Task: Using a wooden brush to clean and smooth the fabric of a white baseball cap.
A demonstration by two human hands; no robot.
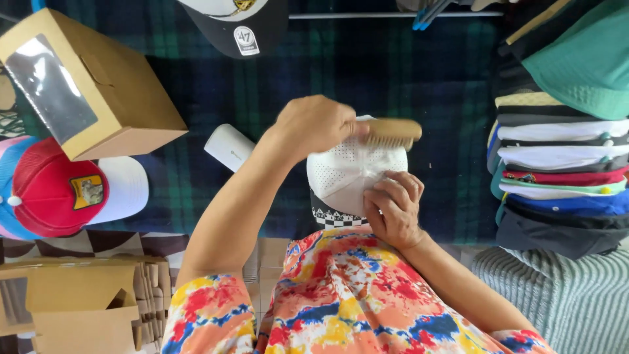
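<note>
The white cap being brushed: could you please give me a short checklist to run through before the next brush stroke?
1. Left hand grips the wooden brush: ok.
2. Bristles meet the white cap at its top edge: ok.
3. Right hand steadies the cap from below: ok.
4. Right fingers out of the brush's path: cannot tell; they lie just under it.
5. Stack of caps on the right stands apart from the brush: ok.

To my left sit a windowed cardboard box (85, 85) and a red cap (56, 187); stacked caps (563, 177) (folded, I think) rise on my right.
</note>
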